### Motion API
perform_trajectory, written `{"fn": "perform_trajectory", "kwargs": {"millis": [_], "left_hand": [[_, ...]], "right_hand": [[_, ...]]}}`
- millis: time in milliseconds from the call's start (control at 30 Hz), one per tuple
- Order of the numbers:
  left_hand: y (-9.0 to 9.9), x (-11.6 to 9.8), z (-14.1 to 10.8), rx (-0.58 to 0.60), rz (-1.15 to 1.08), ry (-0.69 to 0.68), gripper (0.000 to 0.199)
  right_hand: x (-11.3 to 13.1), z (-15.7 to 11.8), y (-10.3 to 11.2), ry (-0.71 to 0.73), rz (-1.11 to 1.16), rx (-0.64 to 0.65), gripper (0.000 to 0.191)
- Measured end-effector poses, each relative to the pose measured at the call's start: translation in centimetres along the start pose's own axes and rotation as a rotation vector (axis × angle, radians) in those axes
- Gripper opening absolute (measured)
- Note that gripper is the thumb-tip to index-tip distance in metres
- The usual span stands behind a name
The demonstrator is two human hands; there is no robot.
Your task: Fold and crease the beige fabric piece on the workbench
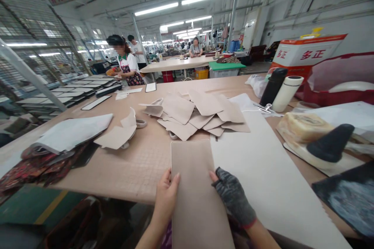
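Observation:
A long beige panel [194,186] with a stitched-looking edge lies between my hands, its far end over the table and its near end toward my body. Bare-skinned, my left hand [167,194] pinches the panel's left edge, thumb on top. On the other side my right hand [233,194], in a dark grey fingerless glove, grips the right edge. Beyond the panel's far end is a loose heap of beige pieces [189,113]. To the left of the heap, a few curled beige pieces [118,134] rest on the table.
A large white sheet [263,163] covers the table [137,175] at right. Past it stand a black bottle [273,87], a white bottle [288,93] and a black-handled tool [330,144]. Folded fabric [67,132] lies at left. A co-worker [125,62] stands beyond the table.

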State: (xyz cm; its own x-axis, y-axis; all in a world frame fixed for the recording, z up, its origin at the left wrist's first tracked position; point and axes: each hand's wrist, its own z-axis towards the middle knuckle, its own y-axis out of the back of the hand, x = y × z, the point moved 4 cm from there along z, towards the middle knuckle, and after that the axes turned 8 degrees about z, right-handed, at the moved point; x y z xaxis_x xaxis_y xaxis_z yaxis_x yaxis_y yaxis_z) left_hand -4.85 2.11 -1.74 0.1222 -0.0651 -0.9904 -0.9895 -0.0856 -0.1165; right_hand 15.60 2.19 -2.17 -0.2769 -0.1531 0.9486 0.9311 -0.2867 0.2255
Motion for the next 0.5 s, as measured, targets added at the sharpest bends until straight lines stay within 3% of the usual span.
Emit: {"fn": "perform_trajectory", "kwargs": {"millis": [200, 267, 333, 433, 500], "left_hand": [[0.3, -0.4, 1.2, -0.088, -0.122, 0.073, 0.053], [0.3, -0.4, 1.5, -0.102, -0.143, 0.062, 0.054], [0.2, -0.1, 1.8, -0.098, -0.151, 0.041, 0.054], [0.0, 0.6, 2.1, -0.081, -0.150, -0.006, 0.051], [0.0, 1.0, 2.3, -0.071, -0.142, -0.026, 0.050]], "right_hand": [[0.3, -0.3, 0.6, -0.094, 0.307, 0.225, 0.046], [-0.3, -1.0, 0.6, -0.097, 0.225, 0.215, 0.043], [-1.1, -1.8, 0.4, -0.066, 0.038, 0.117, 0.039], [-1.7, -2.6, -0.3, 0.077, -0.255, 0.022, 0.040], [-1.6, -2.8, -0.7, 0.165, -0.319, 0.035, 0.048]]}}
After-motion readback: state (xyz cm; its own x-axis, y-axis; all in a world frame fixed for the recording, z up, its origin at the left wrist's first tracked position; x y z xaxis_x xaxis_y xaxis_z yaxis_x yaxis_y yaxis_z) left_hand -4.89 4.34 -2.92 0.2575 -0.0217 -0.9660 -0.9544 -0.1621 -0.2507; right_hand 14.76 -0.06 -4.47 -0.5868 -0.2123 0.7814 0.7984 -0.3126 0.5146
